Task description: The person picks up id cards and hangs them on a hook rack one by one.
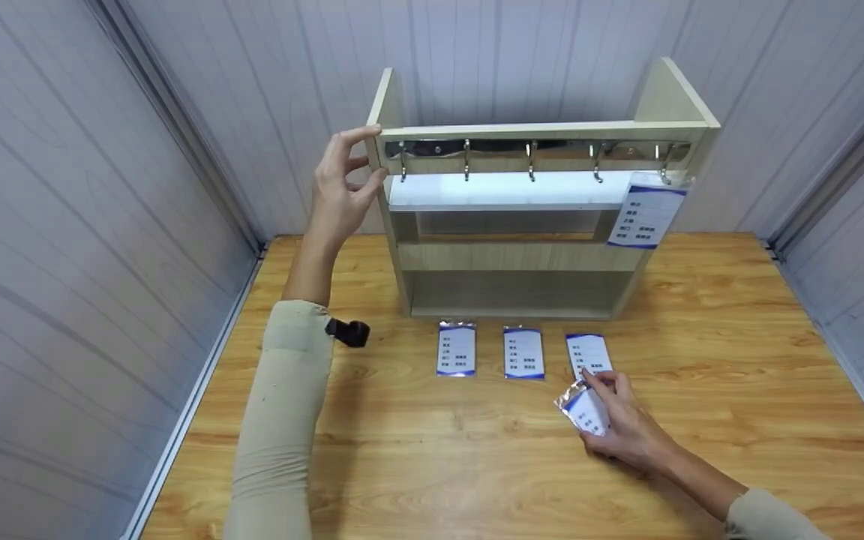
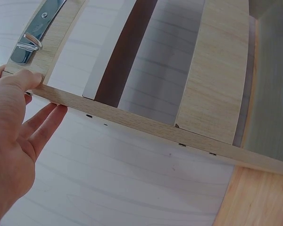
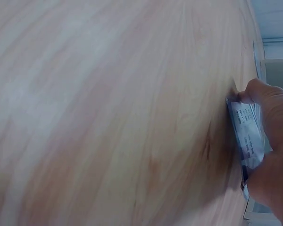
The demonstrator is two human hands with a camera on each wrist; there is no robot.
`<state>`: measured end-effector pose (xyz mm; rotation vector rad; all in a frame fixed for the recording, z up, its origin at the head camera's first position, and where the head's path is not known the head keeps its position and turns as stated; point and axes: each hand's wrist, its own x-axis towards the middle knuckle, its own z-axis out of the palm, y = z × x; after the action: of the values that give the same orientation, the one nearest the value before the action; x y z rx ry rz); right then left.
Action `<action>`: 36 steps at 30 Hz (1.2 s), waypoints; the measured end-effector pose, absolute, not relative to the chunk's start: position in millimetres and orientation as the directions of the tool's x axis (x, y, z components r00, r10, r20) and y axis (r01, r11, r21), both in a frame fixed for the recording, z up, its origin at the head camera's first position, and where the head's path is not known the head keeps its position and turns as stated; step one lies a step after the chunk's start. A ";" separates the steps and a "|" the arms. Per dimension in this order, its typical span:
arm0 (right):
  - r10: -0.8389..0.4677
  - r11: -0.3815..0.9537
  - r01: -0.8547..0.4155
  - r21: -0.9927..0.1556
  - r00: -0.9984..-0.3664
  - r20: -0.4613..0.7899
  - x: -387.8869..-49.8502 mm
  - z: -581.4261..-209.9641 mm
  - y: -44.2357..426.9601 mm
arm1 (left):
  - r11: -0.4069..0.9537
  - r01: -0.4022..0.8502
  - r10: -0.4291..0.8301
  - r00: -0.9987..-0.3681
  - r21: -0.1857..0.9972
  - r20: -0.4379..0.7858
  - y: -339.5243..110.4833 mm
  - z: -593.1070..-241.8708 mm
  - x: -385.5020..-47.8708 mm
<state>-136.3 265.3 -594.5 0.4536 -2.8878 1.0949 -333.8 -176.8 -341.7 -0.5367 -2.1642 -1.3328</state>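
Observation:
My left hand [image 1: 342, 180] holds the upper left corner of a small wooden shelf [image 1: 522, 257]. In the left wrist view, the fingers and thumb of that hand [image 2: 12, 122] lie about the edge of the shelf's side panel [image 2: 127, 120]. Low on the right, my right hand [image 1: 627, 427] pinches a name badge [image 1: 586, 411] in a clear sleeve, tilted just above the table; part of it is hidden by the hand. In the right wrist view the badge [image 3: 247, 132] sits between thumb and fingers. Right behind it lies another badge [image 1: 586, 351], partly covered.
A metal hook rail [image 1: 537, 148] runs across the shelf's front. One badge [image 1: 647, 216] hangs from its rightmost hook. Two more badges, a left one [image 1: 456, 351] and a middle one [image 1: 523, 353], lie on the wooden table [image 1: 432, 465]. Pale walls [image 1: 64, 225] enclose it.

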 end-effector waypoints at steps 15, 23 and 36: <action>-0.243 0.727 -0.298 -0.618 -0.954 0.173 -136.7 -601.1 265.6 | 0.418 0.583 0.047 -0.780 0.697 0.624 -177.3 -342.5 -333.8; -0.263 0.723 -0.306 -0.619 -0.951 0.163 -137.9 -598.3 264.3 | 0.424 0.589 0.055 -0.775 0.688 0.629 -177.2 -342.6 -334.7; -0.252 0.732 -0.284 -0.619 -0.957 0.142 -140.9 -585.5 262.1 | 0.402 0.582 0.043 -0.783 0.707 0.621 -176.0 -341.9 -335.1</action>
<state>-140.9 262.1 -585.5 0.4458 -2.8783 1.0418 -335.1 -176.0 -341.9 -0.5316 -2.1465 -1.3792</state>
